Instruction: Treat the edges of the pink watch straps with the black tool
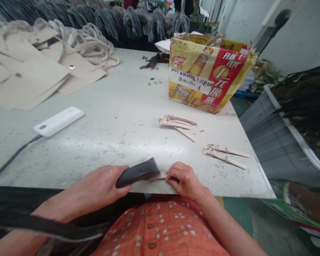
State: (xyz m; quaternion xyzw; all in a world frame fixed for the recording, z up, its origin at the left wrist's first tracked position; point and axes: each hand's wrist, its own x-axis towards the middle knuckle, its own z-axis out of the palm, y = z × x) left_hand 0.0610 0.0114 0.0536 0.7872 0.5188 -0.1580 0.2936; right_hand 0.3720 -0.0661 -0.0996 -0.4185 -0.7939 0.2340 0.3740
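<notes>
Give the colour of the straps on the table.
The straps are pale pink with gold buckles, clearest in the head view.

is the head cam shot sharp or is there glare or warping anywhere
Head view: a soft sheen lies across the pale table top, without harsh glare; wide-angle warp skews the grey crate at the right edge; the hanging dark straps at the top look a little soft; the left hand, black tool and right hand show no heavy blur.
</notes>
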